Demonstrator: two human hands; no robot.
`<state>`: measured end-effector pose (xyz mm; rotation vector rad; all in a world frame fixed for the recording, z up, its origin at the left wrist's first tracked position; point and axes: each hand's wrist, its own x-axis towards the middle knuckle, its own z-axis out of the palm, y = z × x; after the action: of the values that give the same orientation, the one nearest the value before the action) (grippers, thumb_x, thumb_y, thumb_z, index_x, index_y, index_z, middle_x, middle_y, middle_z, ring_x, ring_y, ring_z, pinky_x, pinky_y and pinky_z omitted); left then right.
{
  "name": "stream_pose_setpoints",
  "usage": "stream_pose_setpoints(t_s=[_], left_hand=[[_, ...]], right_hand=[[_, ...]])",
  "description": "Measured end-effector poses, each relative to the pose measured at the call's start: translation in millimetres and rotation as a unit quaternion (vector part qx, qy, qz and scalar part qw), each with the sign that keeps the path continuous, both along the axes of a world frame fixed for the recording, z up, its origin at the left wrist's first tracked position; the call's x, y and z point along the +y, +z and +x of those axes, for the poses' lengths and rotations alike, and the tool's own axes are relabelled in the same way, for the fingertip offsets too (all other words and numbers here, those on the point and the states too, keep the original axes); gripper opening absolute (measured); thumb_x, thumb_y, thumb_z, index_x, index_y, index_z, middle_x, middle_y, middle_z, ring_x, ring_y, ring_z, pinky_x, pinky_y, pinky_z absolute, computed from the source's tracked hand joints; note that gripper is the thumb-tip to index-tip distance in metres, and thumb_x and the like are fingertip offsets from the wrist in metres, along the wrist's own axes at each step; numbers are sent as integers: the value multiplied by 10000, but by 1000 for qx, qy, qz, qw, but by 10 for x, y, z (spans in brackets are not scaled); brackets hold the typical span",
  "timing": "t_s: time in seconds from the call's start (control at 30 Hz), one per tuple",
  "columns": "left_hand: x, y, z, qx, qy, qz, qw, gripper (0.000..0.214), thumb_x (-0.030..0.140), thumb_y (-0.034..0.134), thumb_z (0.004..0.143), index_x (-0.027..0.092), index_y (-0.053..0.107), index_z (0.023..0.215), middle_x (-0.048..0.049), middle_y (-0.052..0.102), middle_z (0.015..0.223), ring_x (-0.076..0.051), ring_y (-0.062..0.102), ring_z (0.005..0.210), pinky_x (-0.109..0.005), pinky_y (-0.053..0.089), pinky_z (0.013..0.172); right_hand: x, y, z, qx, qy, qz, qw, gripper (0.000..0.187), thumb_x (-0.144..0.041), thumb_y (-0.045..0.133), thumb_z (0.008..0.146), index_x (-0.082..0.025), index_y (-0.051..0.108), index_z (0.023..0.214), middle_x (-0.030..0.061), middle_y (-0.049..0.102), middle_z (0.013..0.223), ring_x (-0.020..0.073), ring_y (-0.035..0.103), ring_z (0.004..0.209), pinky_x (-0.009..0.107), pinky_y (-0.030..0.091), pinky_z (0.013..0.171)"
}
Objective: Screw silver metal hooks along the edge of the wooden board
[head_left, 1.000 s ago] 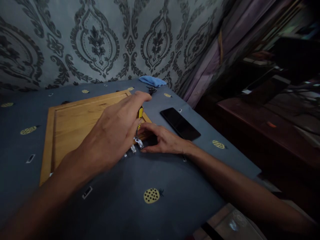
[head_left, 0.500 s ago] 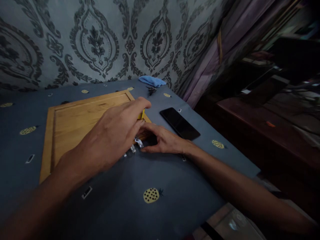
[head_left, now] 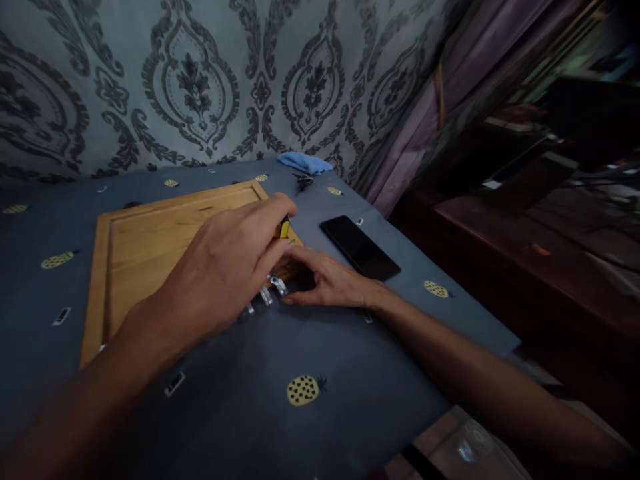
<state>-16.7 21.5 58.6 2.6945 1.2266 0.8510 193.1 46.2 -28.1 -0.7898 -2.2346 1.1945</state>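
A framed wooden cabinet door (head_left: 150,253) lies flat on the table. At its near right corner, my left hand (head_left: 225,250) is closed around what looks like a screwdriver (head_left: 285,228); only part of its yellow and black handle shows, and its tip is hidden. A metal hinge (head_left: 278,286) juts from the door's near edge below that hand. My right hand (head_left: 330,277) steadies the hinge, thumb close against its near end and fingers curled over the door corner, partly hidden behind the left hand. Other shiny metal hinge parts (head_left: 266,297) stick out beside it.
A black phone (head_left: 360,247) lies right of the door. Behind it are a blue cloth (head_left: 305,162) and a small dark object (head_left: 303,181). The pineapple-print tablecloth (head_left: 225,400) covers the table, which meets a patterned wall (head_left: 260,60). A curtain (head_left: 425,133) hangs at right.
My left hand has turned slightly at the wrist, and the yellow and black handle has rotated a little, showing more black. My right hand and the door have stayed put.
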Motion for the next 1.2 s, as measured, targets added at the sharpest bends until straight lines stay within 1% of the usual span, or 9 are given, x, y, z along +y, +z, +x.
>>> stream_pose_setpoints(t_s=[0.13,0.33,0.43,0.57,0.7,0.8,0.9,1.07,1.2], left_hand=[[0,-30,0,-12,23,5,1000,220,231,547,936,213,598,1150,-31,725,937,-218,704,819,-320,490,702],[-5,7,-20,-3,17,-31,999,380,145,500,911,199,528,1286,-31,721,939,-224,699,862,-332,504,725],[-4,2,-2,-6,5,-39,999,321,140,491,928,189,552,1240,-37,720,963,-210,694,850,-327,503,735],[-2,-56,44,-14,12,7,1000,171,209,514,964,188,602,1108,-60,693,1044,-186,674,814,-322,503,728],[-12,-85,60,-12,23,37,999,109,200,552,951,189,620,1036,-55,668,977,-181,658,799,-314,505,719],[-22,-60,50,-28,21,25,999,184,161,562,930,185,605,1108,-65,686,1046,-203,674,882,-336,529,774],[-23,-24,40,-39,19,-10,999,278,119,557,904,182,580,1174,-70,702,1107,-224,685,971,-362,539,843],[-14,-6,38,-51,8,-28,998,329,91,536,875,209,571,1180,-47,718,1089,-222,693,975,-354,540,845],[-15,-32,43,-52,-8,-14,999,309,112,495,905,226,577,1180,-37,710,1099,-210,688,985,-343,545,863]], right_hand=[[1,-8,0,-2,0,-1,1000,577,-272,776,834,-190,528,1349,107,675,1225,232,673,1153,462,548,1052],[0,-37,-3,17,-2,-6,1000,661,-273,791,818,-183,485,1396,105,656,1230,216,685,1129,414,569,1022],[-1,-35,-8,12,-2,-9,1000,639,-267,790,818,-166,502,1380,108,666,1207,216,689,1116,416,569,1023],[5,-39,-9,19,1,-3,1000,595,-265,789,822,-179,532,1351,101,664,1222,219,683,1126,428,568,1032],[3,-36,-9,22,4,-9,1000,611,-262,794,823,-200,525,1367,97,657,1247,222,677,1143,443,569,1033],[-4,-23,-12,18,2,-14,1000,598,-247,790,828,-204,527,1363,98,655,1253,225,670,1157,460,561,1045],[-5,-25,-9,22,3,-14,1000,600,-250,792,823,-193,528,1359,94,656,1225,214,678,1132,431,571,1031],[1,-38,2,21,-1,-14,1000,638,-262,798,816,-176,500,1374,106,648,1233,214,681,1128,417,574,1023],[1,-24,-4,23,3,-20,1000,602,-246,795,814,-180,516,1343,107,648,1239,210,688,1111,416,577,1014]])
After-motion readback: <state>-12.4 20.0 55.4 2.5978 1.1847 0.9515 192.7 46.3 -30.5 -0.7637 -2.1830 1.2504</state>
